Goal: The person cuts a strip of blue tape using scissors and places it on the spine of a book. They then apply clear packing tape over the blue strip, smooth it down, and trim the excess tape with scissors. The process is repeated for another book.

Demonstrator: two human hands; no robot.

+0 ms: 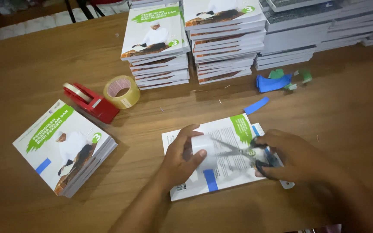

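Brown wood-grain tabletop (pixel 35 56) fills the view, and we see a thin white-and-green paperback booklet (pixel 234 129) lying flat on it near the lower middle, back cover up, with a blue paper strip (pixel 210 180) stuck along its near edge. Our left hand (pixel 180 157) rests on the booklet, fingers curled round a piece of clear tape or film that it presses down, thumb stretched along its near side. Our right hand (pixel 292 157) is closed through the black handles of a pair of metal scissors (pixel 238 151), whose blades lie partly open and point left across the cover toward the left hand.

To the left lies a low stack of like booklets (pixel 65 149), face up, tilted, a small blue tab on its top cover. Beyond it stands a red tape dispenser (pixel 92 102), touching or just beside a loose roll of tan packing tape (pixel 121 92). At the far edge rise two taller stacks of the same booklets (pixel 193 43), with flatter grey-covered piles (pixel 307 30) to their right. Blue and green paper scraps (pixel 279 81) lie in front of those piles, and a single blue strip (pixel 256 105) lies just beyond the booklet we hold.
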